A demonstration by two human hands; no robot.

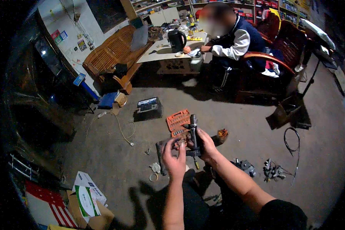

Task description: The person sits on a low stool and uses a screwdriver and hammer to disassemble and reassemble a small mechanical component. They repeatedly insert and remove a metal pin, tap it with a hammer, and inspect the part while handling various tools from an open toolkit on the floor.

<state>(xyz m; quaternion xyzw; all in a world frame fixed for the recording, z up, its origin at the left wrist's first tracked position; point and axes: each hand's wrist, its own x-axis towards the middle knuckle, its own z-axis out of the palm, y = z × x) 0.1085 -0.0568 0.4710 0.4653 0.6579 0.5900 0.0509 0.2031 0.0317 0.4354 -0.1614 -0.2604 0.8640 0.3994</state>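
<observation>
In front of me, above the floor, I hold up a dark cylindrical metal part [194, 132] with a stepped, lighter round top end. The fingers of my right hand [206, 146] wrap round it from the right side. My left hand [175, 158] is curled close on its left, thumb and fingertips pinched together beside the part. What sits between those left fingertips is too small and dark to name. Beyond the hands an orange socket set case [178, 118] lies opened out on the floor. A screwdriver with a yellowish handle [196, 164] shows just below the held part.
A car battery [148, 108] and a looped cable [120, 132] lie ahead on the left. Metal machine parts [274, 170] and a black hose [291, 142] are at right. Cartons [89, 195] stand lower left. Another person [235, 46] sits at the far table [157, 56].
</observation>
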